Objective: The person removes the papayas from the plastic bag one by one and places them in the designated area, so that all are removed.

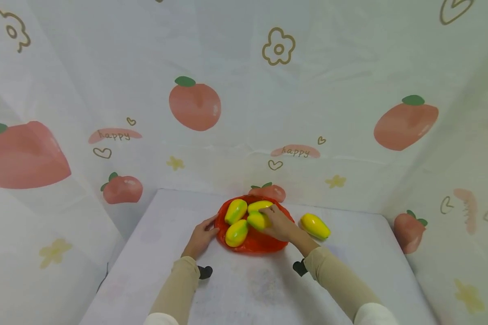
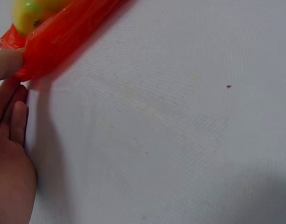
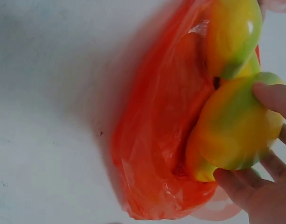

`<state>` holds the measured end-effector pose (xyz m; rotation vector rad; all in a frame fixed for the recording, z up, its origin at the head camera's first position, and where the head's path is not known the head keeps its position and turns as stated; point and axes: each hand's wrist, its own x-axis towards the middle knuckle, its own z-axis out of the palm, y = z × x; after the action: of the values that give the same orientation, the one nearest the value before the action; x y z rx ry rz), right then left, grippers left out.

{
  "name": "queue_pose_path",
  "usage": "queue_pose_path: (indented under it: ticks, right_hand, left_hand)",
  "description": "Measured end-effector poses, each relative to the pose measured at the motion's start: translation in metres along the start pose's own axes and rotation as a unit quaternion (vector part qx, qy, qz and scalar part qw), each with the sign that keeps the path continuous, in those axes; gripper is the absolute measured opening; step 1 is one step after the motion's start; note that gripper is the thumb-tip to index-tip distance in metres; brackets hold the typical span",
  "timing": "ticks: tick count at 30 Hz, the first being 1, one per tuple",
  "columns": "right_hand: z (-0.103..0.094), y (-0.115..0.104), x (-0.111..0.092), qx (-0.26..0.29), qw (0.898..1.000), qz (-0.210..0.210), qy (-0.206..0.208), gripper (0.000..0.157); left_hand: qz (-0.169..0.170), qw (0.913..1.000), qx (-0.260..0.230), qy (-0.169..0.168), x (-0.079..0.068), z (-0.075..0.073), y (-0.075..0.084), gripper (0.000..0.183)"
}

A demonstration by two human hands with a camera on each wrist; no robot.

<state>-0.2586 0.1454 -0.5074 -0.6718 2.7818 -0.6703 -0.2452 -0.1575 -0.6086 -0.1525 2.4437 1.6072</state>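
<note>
A red plastic bag [image 1: 264,244] lies spread on the table with its mouth facing up, and several yellow-green papayas, such as this papaya [image 1: 236,233], rest in it. At its left edge, my left hand [image 1: 201,237] pinches the bag's rim; in the left wrist view the thumb lies over the red plastic [image 2: 63,39] and the fingers below it. My right hand [image 1: 279,224] holds one papaya [image 3: 239,123] over the bag, thumb on one side and fingers on the other. Beneath it, another papaya [image 3: 197,156] is partly hidden.
One more papaya [image 1: 315,226] lies on the white table [image 1: 244,289] to the right of the bag. Behind the table hangs a pale cloth [image 1: 236,58] printed with fruit and flowers, which also covers both sides.
</note>
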Motion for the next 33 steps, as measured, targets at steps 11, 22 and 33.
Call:
queue_pose_path:
  ticks: [11,22,33]
  right_hand:
    - [0.000,0.011,-0.012,0.040,0.997,0.023,0.057,0.067]
    - [-0.017,0.025,-0.022,0.041,0.993,0.014,0.113,0.067]
    - [-0.033,0.045,-0.037,0.032,0.986,0.006,0.166,0.064]
  left_hand:
    - [-0.001,1.0000,-0.001,-0.007,-0.001,0.006,-0.001,0.053]
    - [0.006,1.0000,-0.001,0.003,0.002,0.000,-0.001,0.052]
    - [0.003,1.0000,-0.003,0.007,-0.001,0.000,0.002,0.052]
